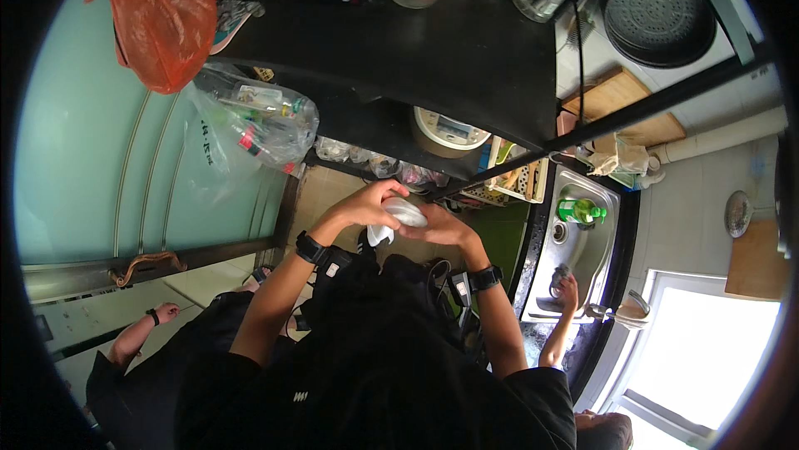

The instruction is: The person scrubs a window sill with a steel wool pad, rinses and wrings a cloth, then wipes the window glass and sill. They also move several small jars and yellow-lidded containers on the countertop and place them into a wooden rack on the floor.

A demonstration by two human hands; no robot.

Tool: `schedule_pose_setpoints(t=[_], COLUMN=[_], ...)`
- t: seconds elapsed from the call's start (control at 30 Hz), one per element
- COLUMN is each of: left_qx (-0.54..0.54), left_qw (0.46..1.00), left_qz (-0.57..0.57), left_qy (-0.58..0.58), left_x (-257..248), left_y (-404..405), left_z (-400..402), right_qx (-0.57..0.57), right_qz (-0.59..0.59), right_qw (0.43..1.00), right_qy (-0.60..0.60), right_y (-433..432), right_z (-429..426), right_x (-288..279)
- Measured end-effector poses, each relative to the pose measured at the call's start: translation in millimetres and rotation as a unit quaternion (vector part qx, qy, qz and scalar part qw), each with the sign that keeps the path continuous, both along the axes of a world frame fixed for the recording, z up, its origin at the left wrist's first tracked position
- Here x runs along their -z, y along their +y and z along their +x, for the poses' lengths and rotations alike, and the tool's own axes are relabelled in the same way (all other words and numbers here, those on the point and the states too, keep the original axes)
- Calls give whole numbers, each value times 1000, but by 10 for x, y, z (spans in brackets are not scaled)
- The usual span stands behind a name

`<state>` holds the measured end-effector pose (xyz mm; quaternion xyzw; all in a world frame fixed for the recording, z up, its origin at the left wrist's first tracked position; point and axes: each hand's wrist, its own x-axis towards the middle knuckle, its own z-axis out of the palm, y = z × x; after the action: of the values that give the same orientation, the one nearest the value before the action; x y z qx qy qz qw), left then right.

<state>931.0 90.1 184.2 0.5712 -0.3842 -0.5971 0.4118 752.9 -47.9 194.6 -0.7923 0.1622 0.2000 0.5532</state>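
My left hand [365,205] grips the left side of a rounded white bundle [406,213], which looks like cloth or paper; what is inside cannot be seen. Its loose end hangs down below the fingers. From the other side my right hand [440,225] holds the same bundle, with the palm against its right end. Both hands are in front of my body, above the tiled floor. A black band is strapped on each wrist.
A black shelf [399,38] stands ahead, with a rice cooker [452,128] lower down. Bags of bottles [268,119] and a red plastic bag [162,19] hang left by a glass door [81,138]. Another person's hand [567,291] is in the steel sink [590,256]; someone else stands left.
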Motion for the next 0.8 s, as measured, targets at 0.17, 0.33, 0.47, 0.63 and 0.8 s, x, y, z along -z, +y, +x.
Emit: schedule_pose_setpoints(t=[0.17,0.33,0.47,0.63,0.8], left_qx=[-91,-261,-341,-326,-336], left_qw=[988,896,845,814,928], left_qz=[3,-5,-95,-112,-97], left_qy=[127,358,401,468,130], left_x=[98,335,473,491,299], left_y=[260,297,342,519,628], left_z=[318,323,54,-62,195], right_qx=[90,270,312,326,372], right_qz=[152,357,458,444,552], right_qw=[983,893,831,834,745], right_qy=[-49,-51,-47,-9,-35], right_y=[227,555,747,662,570], right_z=[265,498,712,800,714], right_x=[195,441,543,601,605])
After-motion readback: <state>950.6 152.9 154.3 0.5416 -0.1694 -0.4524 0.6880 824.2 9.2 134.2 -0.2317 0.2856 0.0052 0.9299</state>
